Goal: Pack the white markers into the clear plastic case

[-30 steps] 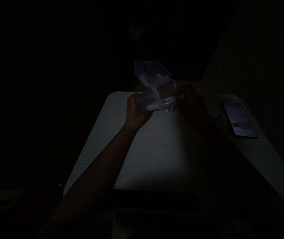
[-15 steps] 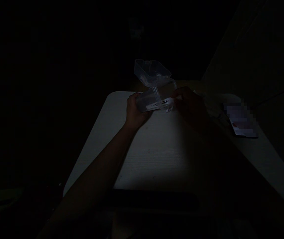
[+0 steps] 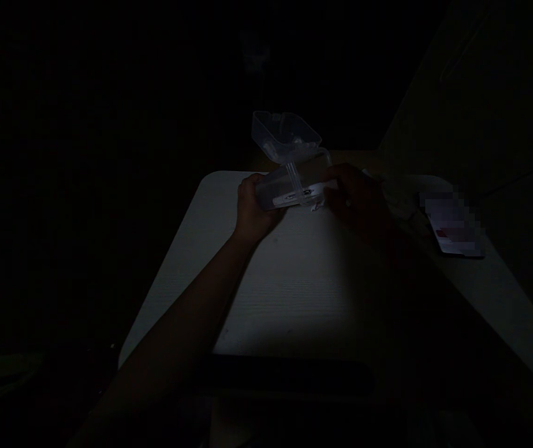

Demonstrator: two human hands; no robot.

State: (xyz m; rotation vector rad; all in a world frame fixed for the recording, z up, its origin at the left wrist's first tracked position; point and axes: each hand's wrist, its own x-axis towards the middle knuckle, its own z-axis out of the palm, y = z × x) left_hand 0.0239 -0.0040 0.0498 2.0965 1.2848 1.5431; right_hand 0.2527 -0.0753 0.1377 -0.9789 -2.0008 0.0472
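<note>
My left hand (image 3: pixel 251 214) is closed around the base of a clear plastic box (image 3: pixel 273 185), which is tilted above the table with its mouth facing right. The box's hinged lid (image 3: pixel 285 137) hangs open at the top. Inside lies a slim white item (image 3: pixel 289 198) with a dark marking; its kind is too dim to tell. At the mouth of the box, my right hand (image 3: pixel 357 196) has its thumb and fingers bent together at the white item's right end. Shadow covers much of this hand.
Beneath my hands is a pale wood-grain table (image 3: pixel 289 267) with rounded corners. A phone with a lit screen (image 3: pixel 453 224) lies at its right side. Pale, crumpled-looking stuff (image 3: pixel 409 208) lies behind my right hand. The surroundings are very dark.
My right hand has shifted slightly, and its fingers have opened a small gap. The white item has moved a little inside the box. My left hand and the box stay still.
</note>
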